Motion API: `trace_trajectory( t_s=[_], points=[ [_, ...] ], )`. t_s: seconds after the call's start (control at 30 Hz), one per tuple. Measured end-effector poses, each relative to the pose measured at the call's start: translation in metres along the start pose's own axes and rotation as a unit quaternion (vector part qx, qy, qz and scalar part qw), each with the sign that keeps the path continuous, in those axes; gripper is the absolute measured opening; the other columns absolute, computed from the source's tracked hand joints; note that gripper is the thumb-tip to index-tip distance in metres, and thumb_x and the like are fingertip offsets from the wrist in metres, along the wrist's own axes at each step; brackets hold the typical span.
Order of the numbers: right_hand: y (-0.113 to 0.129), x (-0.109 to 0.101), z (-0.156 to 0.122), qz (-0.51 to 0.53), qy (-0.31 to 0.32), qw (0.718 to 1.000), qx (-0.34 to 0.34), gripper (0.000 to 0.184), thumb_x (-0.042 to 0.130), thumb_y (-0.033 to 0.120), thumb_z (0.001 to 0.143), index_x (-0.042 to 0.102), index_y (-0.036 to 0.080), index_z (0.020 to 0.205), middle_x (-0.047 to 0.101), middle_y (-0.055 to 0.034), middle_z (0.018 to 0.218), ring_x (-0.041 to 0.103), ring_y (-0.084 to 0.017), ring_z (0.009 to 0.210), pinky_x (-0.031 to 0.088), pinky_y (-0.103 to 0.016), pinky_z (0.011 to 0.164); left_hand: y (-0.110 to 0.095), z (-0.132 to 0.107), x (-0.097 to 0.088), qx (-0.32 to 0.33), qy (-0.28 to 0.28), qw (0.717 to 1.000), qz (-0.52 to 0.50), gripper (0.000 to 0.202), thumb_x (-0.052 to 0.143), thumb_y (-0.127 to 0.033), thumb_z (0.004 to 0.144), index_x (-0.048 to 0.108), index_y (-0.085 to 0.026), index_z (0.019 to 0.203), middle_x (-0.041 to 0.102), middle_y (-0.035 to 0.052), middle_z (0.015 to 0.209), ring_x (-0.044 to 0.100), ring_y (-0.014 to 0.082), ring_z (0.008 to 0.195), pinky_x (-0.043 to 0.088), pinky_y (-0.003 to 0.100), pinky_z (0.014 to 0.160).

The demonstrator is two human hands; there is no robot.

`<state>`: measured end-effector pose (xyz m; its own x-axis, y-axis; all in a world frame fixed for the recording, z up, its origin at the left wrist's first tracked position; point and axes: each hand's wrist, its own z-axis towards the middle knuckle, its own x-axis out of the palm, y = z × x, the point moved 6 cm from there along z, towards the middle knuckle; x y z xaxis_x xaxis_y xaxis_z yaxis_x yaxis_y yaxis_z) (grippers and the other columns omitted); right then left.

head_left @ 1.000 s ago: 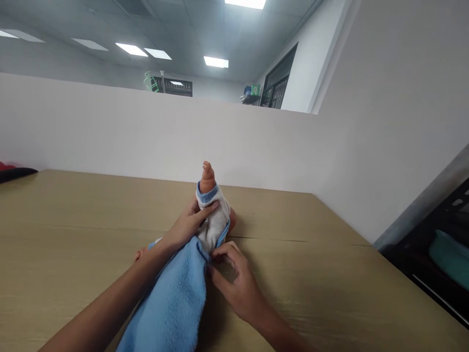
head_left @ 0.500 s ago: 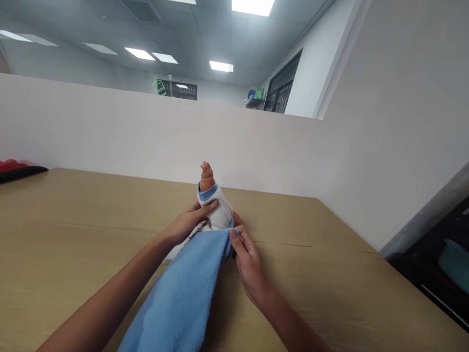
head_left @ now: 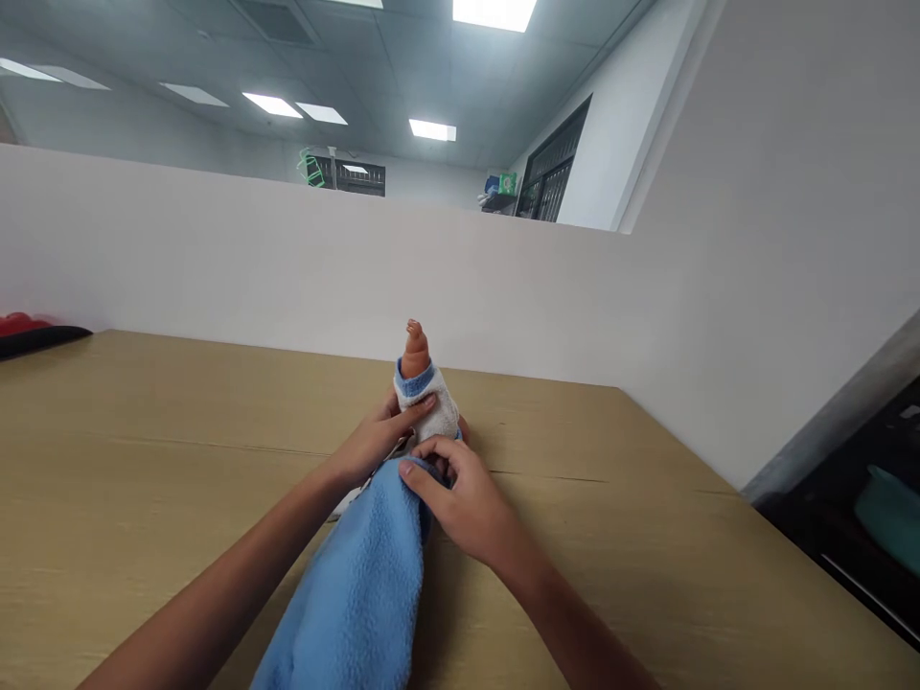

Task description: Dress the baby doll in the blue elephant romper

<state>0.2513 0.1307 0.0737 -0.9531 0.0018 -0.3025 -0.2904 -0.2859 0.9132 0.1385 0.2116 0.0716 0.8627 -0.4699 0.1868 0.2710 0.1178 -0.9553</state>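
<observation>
A doll's bare limb (head_left: 415,351) sticks up out of a white terry sleeve or leg with a blue cuff (head_left: 415,382). My left hand (head_left: 384,436) is wrapped around this white part from the left, its thumb lying across the front. Soft blue cloth (head_left: 359,585), like fleece, stretches from there down toward me and covers much of the doll. My right hand (head_left: 464,489) pinches the upper edge of the blue cloth between thumb and fingers, just below the white part. A bit of skin-toned doll (head_left: 464,428) shows behind the right hand; the rest is hidden.
The doll lies on a wide tan table (head_left: 179,479). Behind it rises a low white partition (head_left: 287,268). A red and black thing (head_left: 35,333) sits at the far left edge. Right of the table, a teal basin-like thing (head_left: 891,513) stands in a dark space.
My right hand has moved left with the cloth's edge, bunching it toward the middle. The doll's limb has shifted slightly right, with my left hand still around it.
</observation>
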Motion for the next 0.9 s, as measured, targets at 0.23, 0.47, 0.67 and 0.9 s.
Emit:
trace_trajectory(
  t_s=[0.23, 0.47, 0.67, 0.9],
  points=[
    [0.009, 0.013, 0.004, 0.078, 0.063, 0.995, 0.029, 0.024, 0.067, 0.04, 0.086, 0.067, 0.023, 0.102, 0.069, -0.0021, 0.1, 0.062, -0.021, 0.095, 0.05, -0.036, 0.086, 0.0, -0.001, 0.003, -0.028, 0.028, 0.998, -0.048, 0.043, 0.082, -0.047, 0.089, 0.068, -0.021, 0.12, 0.074, 0.0041, 0.104, 0.069, 0.0235, 0.095, 0.053, 0.034, 0.085],
    [-0.004, 0.008, 0.013, 0.013, -0.093, 0.995, -0.045, 0.016, 0.059, 0.028, 0.087, 0.068, 0.023, 0.099, 0.071, -0.0039, 0.101, 0.064, -0.021, 0.089, 0.051, -0.038, 0.083, -0.005, -0.001, -0.003, -0.048, 0.024, 0.997, -0.054, 0.053, 0.088, -0.048, 0.081, 0.066, -0.019, 0.119, 0.073, 0.0087, 0.11, 0.068, 0.0285, 0.105, 0.052, 0.039, 0.093],
    [-0.026, -0.006, 0.006, -0.041, -0.171, 0.979, -0.102, 0.026, 0.069, 0.036, 0.092, 0.057, 0.024, 0.112, 0.059, -0.0046, 0.11, 0.054, -0.019, 0.087, 0.048, -0.035, 0.079, 0.002, 0.008, -0.022, -0.073, 0.001, 0.997, -0.038, 0.057, 0.084, -0.055, 0.083, 0.064, -0.023, 0.125, 0.069, 0.0109, 0.128, 0.063, 0.0314, 0.121, 0.053, 0.04, 0.094],
    [-0.082, 0.005, -0.045, 0.024, -0.123, 0.988, -0.089, 0.022, 0.067, 0.034, 0.096, 0.052, 0.026, 0.11, 0.054, -0.0016, 0.104, 0.056, -0.021, 0.1, 0.044, -0.039, 0.095, 0.01, 0.012, -0.039, -0.175, -0.012, 0.967, -0.186, 0.052, 0.086, -0.052, 0.08, 0.068, -0.017, 0.115, 0.075, 0.0138, 0.109, 0.071, 0.0325, 0.1, 0.059, 0.042, 0.087]
  ],
)
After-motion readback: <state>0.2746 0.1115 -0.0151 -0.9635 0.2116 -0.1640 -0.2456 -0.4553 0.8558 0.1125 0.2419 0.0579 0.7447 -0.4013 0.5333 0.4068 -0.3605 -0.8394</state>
